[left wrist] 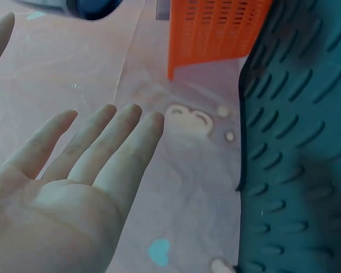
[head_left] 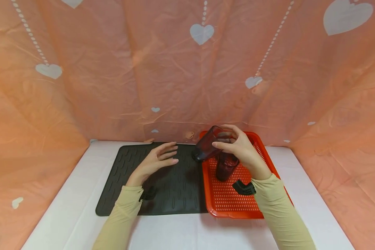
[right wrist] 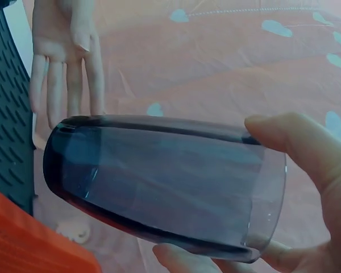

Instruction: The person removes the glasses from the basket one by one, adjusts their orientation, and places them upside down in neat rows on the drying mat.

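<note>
A dark, see-through drinking glass [head_left: 205, 145] is held up in my right hand [head_left: 239, 146], tilted with its thick base toward the left. In the right wrist view, thumb and fingers grip the glass [right wrist: 159, 185] near its rim. Below it, a second dark glass [head_left: 226, 167] stands in the red plastic basket [head_left: 210, 205], leaning a little. My left hand [head_left: 154, 162] hovers over the black ribbed mat [head_left: 175, 194], holding nothing. Its fingers point right, toward the raised glass; the left wrist view shows the bare palm [left wrist: 57, 210].
The mat and basket lie side by side on a white table [head_left: 168, 232]. Behind and on both sides hangs an orange-pink sheet with white hearts [head_left: 201, 33]. The basket's rim [head_left: 258, 139] stands above the mat's level.
</note>
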